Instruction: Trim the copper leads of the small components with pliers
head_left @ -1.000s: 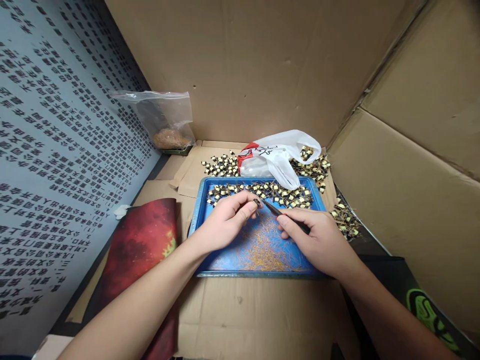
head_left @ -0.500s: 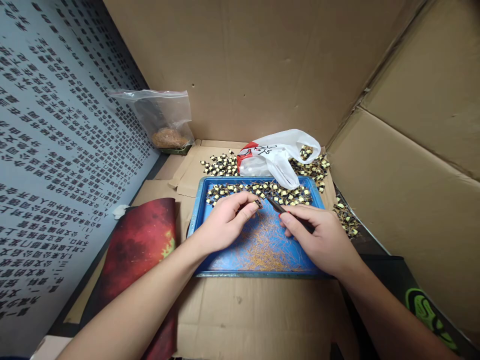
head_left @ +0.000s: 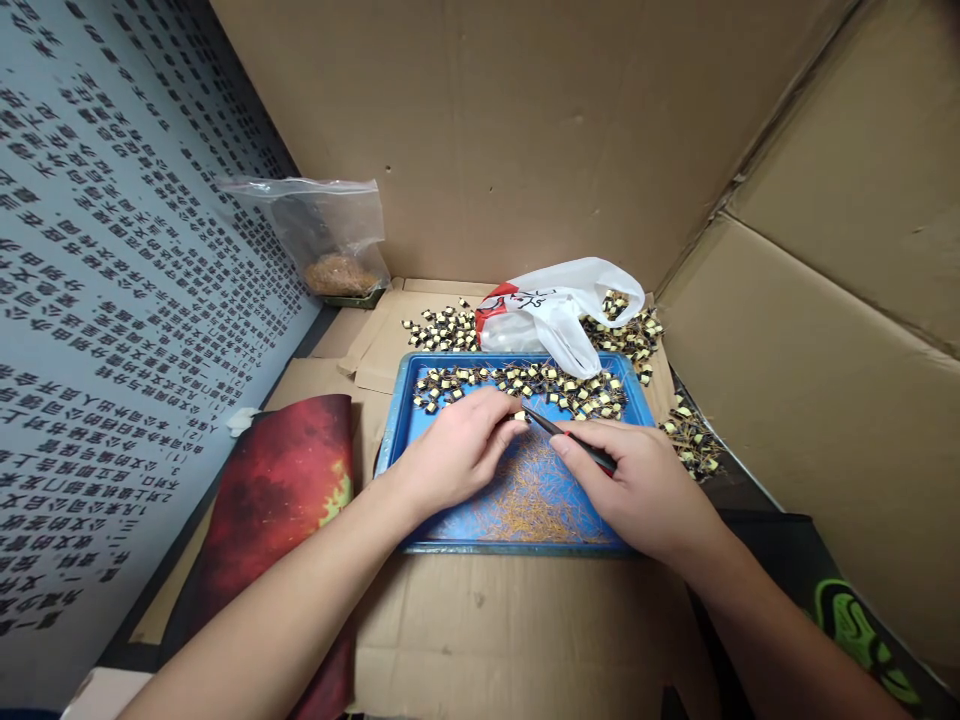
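Note:
Over the blue tray [head_left: 396,420], my left hand [head_left: 471,440] pinches a small black-and-yellow coil component [head_left: 520,415] between thumb and fingertips. My right hand [head_left: 637,480] is closed around a slim dark pointed tool [head_left: 577,447] with some red on its handle; whether it is tweezers or nippers I cannot tell. The tool's tip is at the component, close to my left fingertips. Many similar coil components [head_left: 600,396] with thin wire leads lie along the tray's far side. Short copper-coloured wire pieces [head_left: 536,510] are scattered over the tray's near half.
A white plastic bag [head_left: 559,305] with red print lies behind the tray, among more components [head_left: 442,330]. At the back left stands a clear zip bag [head_left: 341,250] holding copper-coloured wire bits. A red patterned mat [head_left: 277,500] is on the left. Cardboard walls [head_left: 525,130] enclose the back and right.
My right hand has moved slightly left, bringing the tool's tip to the component. My left hand has turned a little, still pinching the component.

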Motion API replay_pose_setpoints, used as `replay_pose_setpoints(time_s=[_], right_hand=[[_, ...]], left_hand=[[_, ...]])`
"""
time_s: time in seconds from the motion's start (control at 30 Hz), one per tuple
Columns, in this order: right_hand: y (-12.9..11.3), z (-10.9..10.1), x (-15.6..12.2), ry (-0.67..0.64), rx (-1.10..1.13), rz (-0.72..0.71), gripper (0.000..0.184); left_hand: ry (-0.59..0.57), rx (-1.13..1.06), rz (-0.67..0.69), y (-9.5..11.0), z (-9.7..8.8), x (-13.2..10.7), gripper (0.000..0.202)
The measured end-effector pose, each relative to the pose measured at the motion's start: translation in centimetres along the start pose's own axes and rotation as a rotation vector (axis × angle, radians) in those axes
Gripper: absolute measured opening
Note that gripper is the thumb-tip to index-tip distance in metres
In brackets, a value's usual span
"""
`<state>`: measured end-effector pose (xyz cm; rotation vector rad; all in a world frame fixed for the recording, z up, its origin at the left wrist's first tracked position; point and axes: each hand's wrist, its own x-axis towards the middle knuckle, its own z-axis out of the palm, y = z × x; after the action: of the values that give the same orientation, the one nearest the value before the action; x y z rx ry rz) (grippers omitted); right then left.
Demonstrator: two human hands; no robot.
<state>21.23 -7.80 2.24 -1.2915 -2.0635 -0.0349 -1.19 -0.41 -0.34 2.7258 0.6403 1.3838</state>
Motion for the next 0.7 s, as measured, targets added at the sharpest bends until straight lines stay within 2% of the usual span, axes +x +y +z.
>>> replay_pose_setpoints(time_s=[0.13,0.4,0.47,0.6,0.7], right_hand=[[-0.1,-0.5,-0.2,-0.056,-0.011,-0.003,0.041],[-0.6,-1.2,-0.3,-0.056,0.025,0.005,0.041],[-0.6,-1.2,-0.3,-0.064,0.026,0.009,0.042],[-0.5,-0.9,-0.2,-0.048,0.022,0.024,0.042],[-0.4,-0.8,-0.2,-0.024,0.003,0.020,0.040]], left_hand=[[-0.061,-0.111,-0.064,0.1,-0.3,0.1,0.027],[-0.129,-0.420,-0.187,0.3,-0.7,0.4,0.036],[-0.101,-0.386,-0.174,0.4,-0.6,0.4,0.034],[-0.027,-0.161,-0.091,0.4,-0.5,0.4,0.023],[-0.035,-0.095,-0.065,0.3,-0.4,0.3,0.023]])
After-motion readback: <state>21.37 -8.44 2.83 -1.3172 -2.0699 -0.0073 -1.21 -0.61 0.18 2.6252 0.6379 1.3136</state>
